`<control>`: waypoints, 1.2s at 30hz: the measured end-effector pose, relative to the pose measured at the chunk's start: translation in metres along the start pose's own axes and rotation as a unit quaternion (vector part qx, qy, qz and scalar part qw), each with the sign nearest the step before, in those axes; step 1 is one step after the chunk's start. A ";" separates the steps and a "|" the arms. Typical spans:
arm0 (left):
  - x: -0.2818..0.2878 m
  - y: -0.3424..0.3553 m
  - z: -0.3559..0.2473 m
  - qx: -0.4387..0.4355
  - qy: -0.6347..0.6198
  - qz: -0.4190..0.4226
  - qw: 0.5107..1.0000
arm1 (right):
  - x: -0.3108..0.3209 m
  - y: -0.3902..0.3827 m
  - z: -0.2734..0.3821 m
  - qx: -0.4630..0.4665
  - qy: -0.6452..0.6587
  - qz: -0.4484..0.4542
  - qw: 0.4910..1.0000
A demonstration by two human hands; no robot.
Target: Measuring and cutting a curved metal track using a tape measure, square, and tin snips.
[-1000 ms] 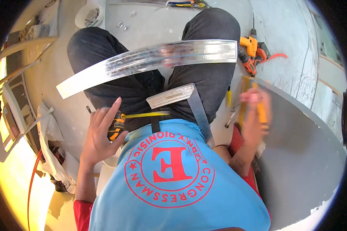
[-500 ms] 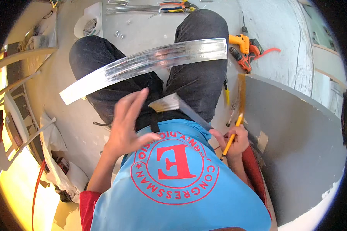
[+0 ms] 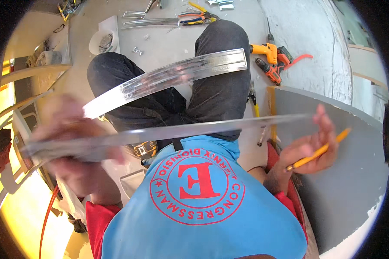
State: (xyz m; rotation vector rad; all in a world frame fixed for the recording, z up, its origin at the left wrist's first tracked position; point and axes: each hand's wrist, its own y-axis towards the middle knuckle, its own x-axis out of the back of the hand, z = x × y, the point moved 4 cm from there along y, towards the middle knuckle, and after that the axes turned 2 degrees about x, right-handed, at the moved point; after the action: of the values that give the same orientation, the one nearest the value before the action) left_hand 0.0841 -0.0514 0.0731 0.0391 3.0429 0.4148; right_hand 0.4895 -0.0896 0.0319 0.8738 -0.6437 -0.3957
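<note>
A long, thin metal strip [image 3: 181, 131] stretches between my hands, just above my lap and blurred by motion. My left hand [image 3: 75, 149], smeared too, is around its left end, thumb below the strip. With raised fingertips my right hand [image 3: 311, 149] meets the strip's right end. A yellow pencil [image 3: 317, 156] is tucked between the fingers of that same hand. A second, wider metal strip [image 3: 168, 77], shiny and ribbed, rests across my thighs, apart from the right hand. Its left tip is close to my left hand.
Pliers [image 3: 199, 18] and a metal piece [image 3: 151, 23] lie on the floor beyond my knees. A yellow drill [image 3: 266, 52] and an orange-black drill [image 3: 270, 71] lie right of my knee. A grey panel [image 3: 333, 129] stands at my right; a white round container [image 3: 103, 41] is far left.
My hands have spread apart, the thin strip now drawn out lengthwise between them. The left hand, open before, has moved left to the strip's end; the right, with the pencil, has moved right and up.
</note>
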 end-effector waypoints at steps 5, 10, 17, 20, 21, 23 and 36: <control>0.000 -0.013 0.009 -0.008 0.081 -0.011 0.997 | -0.043 0.020 -0.013 -0.081 0.087 -0.040 0.992; -0.062 0.000 0.059 -0.133 0.479 0.162 0.853 | -0.080 0.010 -0.003 -0.168 0.118 0.026 0.978; -0.096 -0.022 0.130 -0.179 0.558 0.217 0.781 | -0.112 -0.010 -0.021 -0.203 0.129 0.089 0.967; -0.103 -0.013 0.144 -0.165 0.574 0.221 0.771 | -0.129 -0.017 -0.024 -0.187 0.107 0.119 0.969; -0.104 -0.011 0.149 -0.171 0.573 0.221 0.770 | -0.134 -0.018 -0.025 -0.189 0.107 0.120 0.969; -0.107 -0.007 0.151 -0.156 0.557 0.203 0.790 | -0.143 -0.021 -0.023 -0.158 0.138 0.133 0.969; -0.101 0.017 0.151 -0.117 0.464 0.189 0.857 | -0.152 -0.029 -0.022 -0.141 0.085 0.134 0.977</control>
State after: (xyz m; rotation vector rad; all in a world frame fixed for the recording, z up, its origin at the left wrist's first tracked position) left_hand 0.1965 0.0019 -0.0604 0.6033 3.8800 1.1205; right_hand 0.3890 -0.0087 -0.0557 0.5346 -0.5233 -0.1605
